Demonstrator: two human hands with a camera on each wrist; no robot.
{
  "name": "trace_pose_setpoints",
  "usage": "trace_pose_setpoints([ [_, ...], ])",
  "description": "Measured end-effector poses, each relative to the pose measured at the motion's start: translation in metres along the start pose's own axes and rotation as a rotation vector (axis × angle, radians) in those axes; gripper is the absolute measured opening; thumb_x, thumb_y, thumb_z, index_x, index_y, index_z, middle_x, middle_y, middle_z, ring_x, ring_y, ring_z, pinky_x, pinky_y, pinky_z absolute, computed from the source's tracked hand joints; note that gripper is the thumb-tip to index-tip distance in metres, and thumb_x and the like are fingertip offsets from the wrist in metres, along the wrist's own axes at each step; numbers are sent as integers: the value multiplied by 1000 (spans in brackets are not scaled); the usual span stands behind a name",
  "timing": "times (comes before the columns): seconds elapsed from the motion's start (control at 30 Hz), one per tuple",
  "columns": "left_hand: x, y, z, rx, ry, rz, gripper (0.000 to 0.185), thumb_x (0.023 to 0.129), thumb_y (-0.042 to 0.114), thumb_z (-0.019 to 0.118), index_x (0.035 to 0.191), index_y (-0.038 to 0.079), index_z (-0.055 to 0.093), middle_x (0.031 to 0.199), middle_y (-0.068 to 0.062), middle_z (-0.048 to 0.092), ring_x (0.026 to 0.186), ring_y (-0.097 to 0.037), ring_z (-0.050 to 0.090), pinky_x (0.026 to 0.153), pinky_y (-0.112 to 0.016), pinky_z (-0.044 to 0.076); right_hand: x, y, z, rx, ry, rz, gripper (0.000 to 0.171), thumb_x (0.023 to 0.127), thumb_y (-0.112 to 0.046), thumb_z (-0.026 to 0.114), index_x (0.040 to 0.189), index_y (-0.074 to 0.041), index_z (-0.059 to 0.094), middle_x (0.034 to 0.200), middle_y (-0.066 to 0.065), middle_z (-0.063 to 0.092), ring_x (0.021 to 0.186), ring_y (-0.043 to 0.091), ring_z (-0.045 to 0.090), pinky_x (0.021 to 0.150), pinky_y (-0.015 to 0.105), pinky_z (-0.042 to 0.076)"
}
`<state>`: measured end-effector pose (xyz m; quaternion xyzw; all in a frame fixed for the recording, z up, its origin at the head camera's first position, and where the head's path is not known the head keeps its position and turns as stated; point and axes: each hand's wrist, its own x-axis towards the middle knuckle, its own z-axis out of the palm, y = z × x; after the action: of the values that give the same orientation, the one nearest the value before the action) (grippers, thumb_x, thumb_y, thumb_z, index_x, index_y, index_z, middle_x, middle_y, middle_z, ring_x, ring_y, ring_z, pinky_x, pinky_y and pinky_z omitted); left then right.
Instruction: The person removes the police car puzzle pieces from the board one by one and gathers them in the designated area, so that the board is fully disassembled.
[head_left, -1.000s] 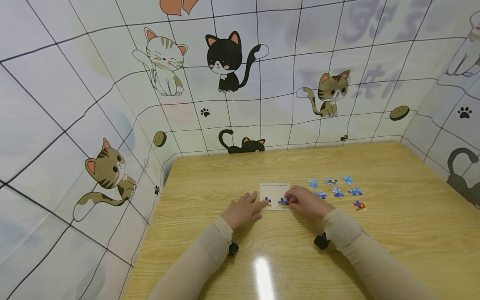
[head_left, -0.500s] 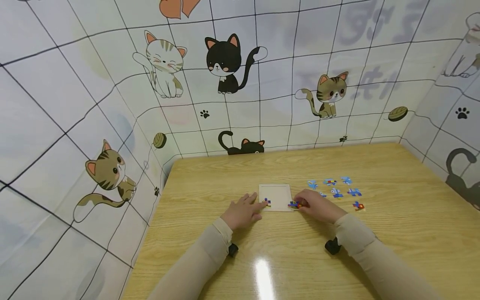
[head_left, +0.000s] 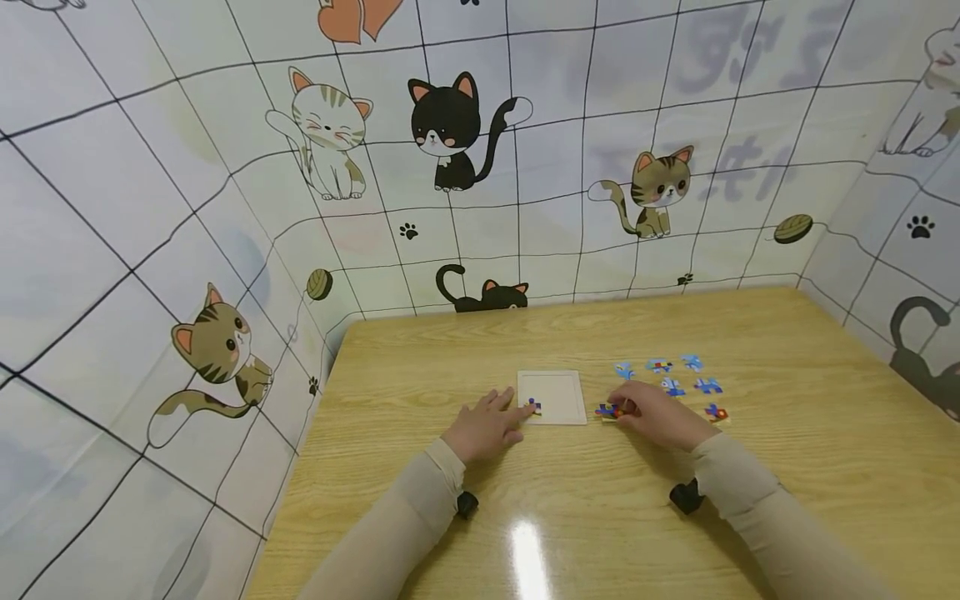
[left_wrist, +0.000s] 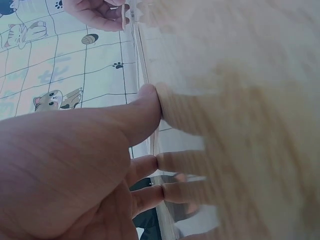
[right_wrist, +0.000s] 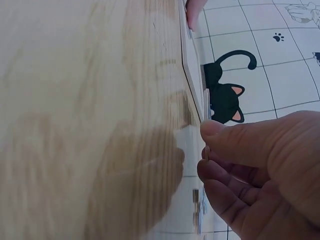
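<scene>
A: Wooden table (head_left: 787,467) fills the lower half of the frame, cat-print wall panels behind it. What's centre?

B: White puzzle tray (head_left: 558,388), flat, just above centre-bottom. One placed piece (head_left: 533,406) sits in its lower left corner.

A: Left hand?

B: Left hand (head_left: 483,427) lies flat on the table at the tray's lower left, fingers extended and relaxed, tips touching the tray edge by that placed piece. Grips nothing. Wrist view shows the same, thumb (left_wrist: 145,107) pressed against the wood.

A: Right hand?

B: Right hand (head_left: 660,414) sits right of the tray, just off its lower right corner, fingers curled, pinching a red-and-blue puzzle piece (head_left: 607,410) that rests low against the table. Wrist view: thin piece (right_wrist: 206,107) edge-on between thumb and fingers.

A: Rest?

B: Loose pieces (head_left: 678,375), mostly blue, scattered right of centre, beyond and beside the right hand. One reddish piece (head_left: 716,412) just right of that hand. Both arms in beige sleeves.
</scene>
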<state>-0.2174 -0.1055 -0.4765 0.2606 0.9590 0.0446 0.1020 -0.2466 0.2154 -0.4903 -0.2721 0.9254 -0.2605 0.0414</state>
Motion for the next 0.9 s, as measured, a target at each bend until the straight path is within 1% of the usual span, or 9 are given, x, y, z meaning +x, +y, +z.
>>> trace_pose_setpoints([
  [0.2, -1, -1, 2, -44, 5, -4, 51, 101, 40, 45, 151, 37, 32, 160, -8, 20, 145, -36, 22, 101, -68, 32, -11, 8, -9, -8, 22, -14, 27, 89, -5, 67, 115, -1, 64, 100, 4, 63, 86, 14, 57, 76, 35, 51],
  [0.37, -2, -1, 3, -38, 2, -5, 51, 101, 40, 45, 151, 37, 32, 160, -8, 21, 145, -36, 22, 101, -68, 32, -19, 16, -17, -29, 54, 8, 29, 88, -3, 68, 117, 0, 64, 102, 6, 64, 87, 17, 59, 74, 35, 51],
  [0.47, -2, -1, 3, -21, -1, -4, 52, 101, 40, 44, 151, 37, 30, 160, -8, 20, 145, -35, 22, 102, -67, 32, -23, 22, -23, -30, 49, 27, 30, 87, -1, 67, 117, 3, 63, 104, 10, 64, 88, 20, 60, 73, 37, 51],
  [0.57, -2, 0, 2, -5, -6, -6, 52, 101, 41, 43, 152, 38, 29, 161, -7, 20, 146, -34, 21, 102, -66, 32, -27, 28, -28, -21, 29, 48, 31, 88, 0, 67, 118, 4, 62, 104, 11, 64, 88, 21, 61, 73, 37, 51],
  [0.67, -2, -1, 2, -6, -9, -13, 52, 101, 42, 42, 151, 38, 29, 161, -6, 19, 146, -33, 20, 102, -66, 33, -31, 34, -33, -12, 20, 50, 30, 87, 1, 67, 116, 5, 62, 103, 12, 64, 88, 22, 62, 73, 37, 52],
  [0.8, -1, -2, 3, -11, -6, -10, 52, 102, 42, 42, 151, 38, 29, 161, -6, 18, 147, -33, 19, 102, -67, 32, -36, 41, -35, -37, 32, 51, 27, 87, 0, 67, 113, 3, 64, 102, 12, 66, 87, 22, 64, 73, 36, 53],
  [0.9, 0, -3, 3, -7, -7, -5, 52, 102, 42, 41, 152, 38, 28, 161, -6, 18, 147, -33, 19, 101, -67, 32, -40, 44, -36, -72, 50, 53, 26, 86, -2, 69, 112, 0, 66, 100, 7, 66, 86, 19, 62, 72, 35, 52],
])
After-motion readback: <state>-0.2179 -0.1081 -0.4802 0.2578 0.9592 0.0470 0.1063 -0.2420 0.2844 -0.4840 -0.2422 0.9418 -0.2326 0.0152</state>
